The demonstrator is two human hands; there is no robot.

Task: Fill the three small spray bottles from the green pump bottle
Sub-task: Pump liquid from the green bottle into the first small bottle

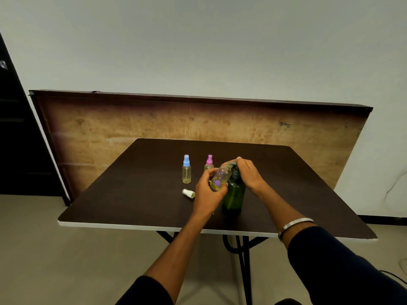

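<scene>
1. The green pump bottle (234,194) stands upright on the dark brown bench (136,194), a little right of the middle and toward the near edge.
2. The right hand (250,173) rests on top of the pump head, fingers curved down over it; its grip is closed on the pump.
3. The left hand (208,194) holds an uncapped small spray bottle (221,178) with purple flower marks, tilted, its open neck up at the pump spout. The grip of this hand is wrapped around the bottle's lower half. Yellowish liquid shows in its bottom part.
4. A white spray cap (188,193) lies on its side on the bench just left of the left hand.
5. Farther back stand two more small bottles, upright and apart: one with a blue cap (186,169) on the left, one with a pink cap (209,162) to its right, partly hidden behind the held bottle. Both hold yellowish liquid.
6. The bench top has a white edge and black metal legs beneath.
7. Behind it a worn wooden board (110,128) with dark borders leans on its long side against a pale wall (198,40).
8. The floor (44,260) is light grey; a dark doorway or cabinet sits at the far left.
9. A silver bangle (297,223) circles the right wrist, and both arms wear dark sleeves.
</scene>
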